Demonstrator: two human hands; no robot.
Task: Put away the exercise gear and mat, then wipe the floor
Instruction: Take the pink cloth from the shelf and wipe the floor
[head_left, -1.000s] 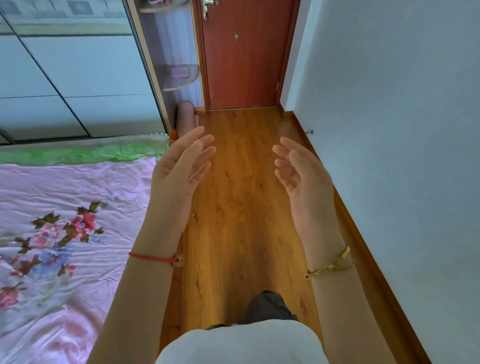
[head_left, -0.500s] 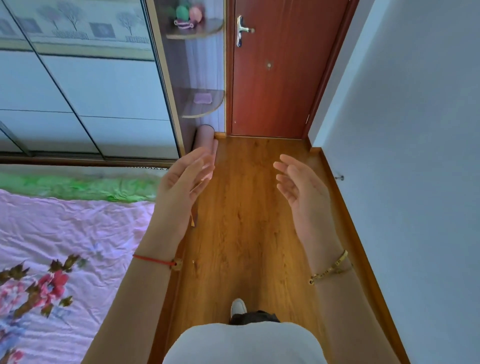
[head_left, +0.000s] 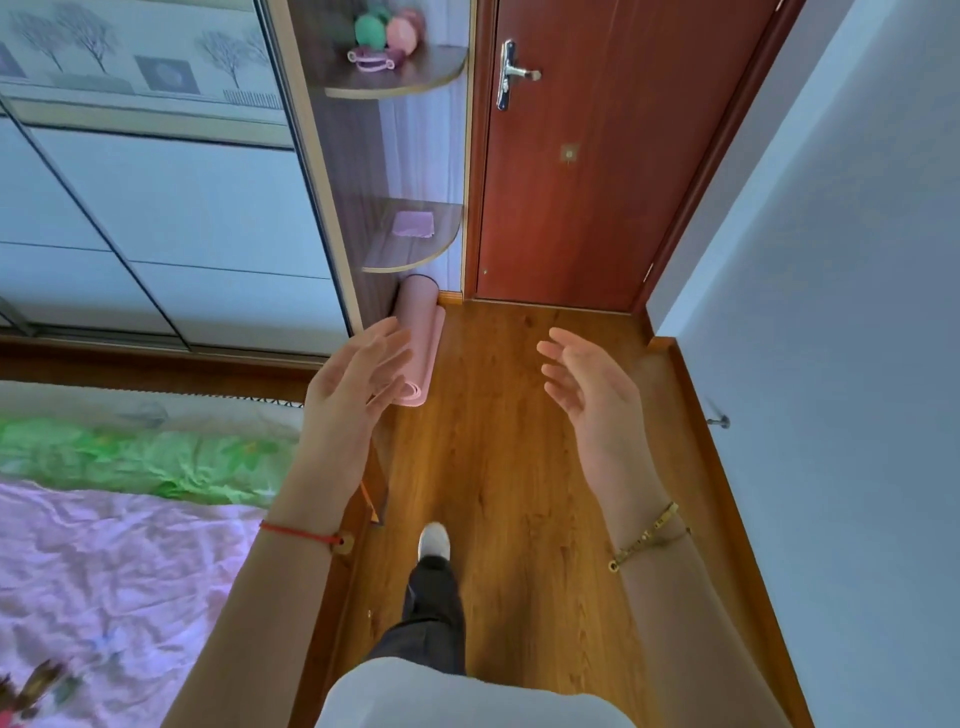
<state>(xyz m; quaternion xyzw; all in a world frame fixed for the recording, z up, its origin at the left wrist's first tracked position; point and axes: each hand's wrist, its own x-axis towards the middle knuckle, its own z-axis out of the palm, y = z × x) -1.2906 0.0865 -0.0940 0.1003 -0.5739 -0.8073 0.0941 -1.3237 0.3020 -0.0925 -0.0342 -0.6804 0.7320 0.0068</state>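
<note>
Wood floor (head_left: 519, 467) underfoot, reddish door (head_left: 597, 208) at the far end. Pale pink mat (head_left: 426, 322) just left of the door, on the floor, rolled into a tube, spiral end showing. Green and pink gear (head_left: 387, 31) shelved higher, also left of the door. Short of the door, left hand (head_left: 353, 384) and right hand (head_left: 587, 384) raised, apart, fingers loose, holding nothing.

text: none legible | labels: none | brands: none | numbers: none | signs: none
</note>
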